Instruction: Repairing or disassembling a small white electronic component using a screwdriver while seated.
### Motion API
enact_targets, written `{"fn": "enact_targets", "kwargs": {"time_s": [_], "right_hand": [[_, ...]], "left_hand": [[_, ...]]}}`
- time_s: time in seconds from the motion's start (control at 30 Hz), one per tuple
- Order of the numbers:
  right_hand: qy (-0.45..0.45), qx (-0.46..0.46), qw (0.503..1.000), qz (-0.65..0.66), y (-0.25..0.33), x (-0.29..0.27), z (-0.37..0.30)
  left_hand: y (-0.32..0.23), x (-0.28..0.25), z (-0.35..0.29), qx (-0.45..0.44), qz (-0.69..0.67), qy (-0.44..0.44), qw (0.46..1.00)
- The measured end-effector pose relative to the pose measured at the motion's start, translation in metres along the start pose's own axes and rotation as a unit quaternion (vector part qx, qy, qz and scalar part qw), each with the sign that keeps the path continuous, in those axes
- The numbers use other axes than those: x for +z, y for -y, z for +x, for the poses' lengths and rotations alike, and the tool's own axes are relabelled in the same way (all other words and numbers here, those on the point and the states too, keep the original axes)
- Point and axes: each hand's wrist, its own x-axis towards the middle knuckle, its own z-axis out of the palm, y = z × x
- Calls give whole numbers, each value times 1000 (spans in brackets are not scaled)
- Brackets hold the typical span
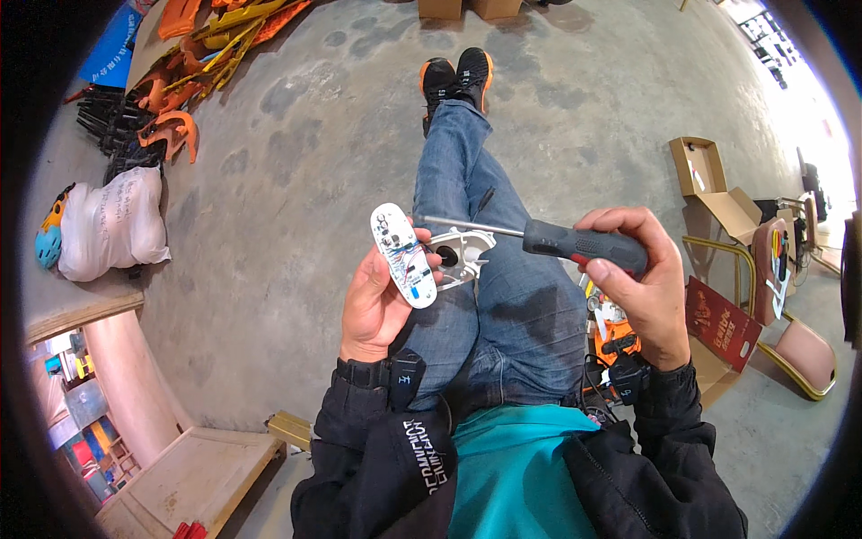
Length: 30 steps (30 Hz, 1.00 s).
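Note:
My left hand point(368, 295) is closed on a long white oval circuit board point(401, 256), held upright with its wires and small parts toward me. Beside the board, against the same fingers, is a white plastic housing point(479, 242) with a round dark part inside; how it is gripped is partly hidden. My right hand point(653, 286) is wrapped round the thick black handle of a screwdriver point(566, 241). Its metal shaft points left, passing over the housing, and the tip comes close to the board's upper edge. All of this is above my legs in blue jeans point(525, 323).
Orange and yellow plastic parts point(215, 54) are piled at the far left, with a white bag point(117, 225) nearer. To my right stand an open cardboard box point(699, 166), a red box point(718, 319) and a folding chair point(802, 359). Orange items point(615, 337) lie by my right thigh.

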Motion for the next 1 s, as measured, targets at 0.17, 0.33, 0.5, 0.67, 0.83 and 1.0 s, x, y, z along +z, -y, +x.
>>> {"fn": "enact_targets", "kwargs": {"time_s": [0.17, 0.33, 0.5, 0.67, 0.83, 1.0], "right_hand": [[-49, 12, 996, 71, 3, 7, 1], [-57, 11, 995, 77, 1, 8, 2], [-67, 10, 996, 56, -5, 7, 2], [-76, 19, 993, 83, -6, 12, 3], [-87, 25, 989, 119, -13, 11, 4], [-95, 31, 984, 145, -18, 12, 7]], "left_hand": [[-3, 3, 0, 8, 3, 14, 1000], [-5, 4, -1, 8, -12, 8, 1000], [-6, 8, -1, 8, -10, 0, 1000], [-6, 8, -1, 13, -8, 13, 1000], [-7, 9, -2, 12, 2, 8, 1000], [-7, 8, -1, 7, 1, 4, 1000]]}}
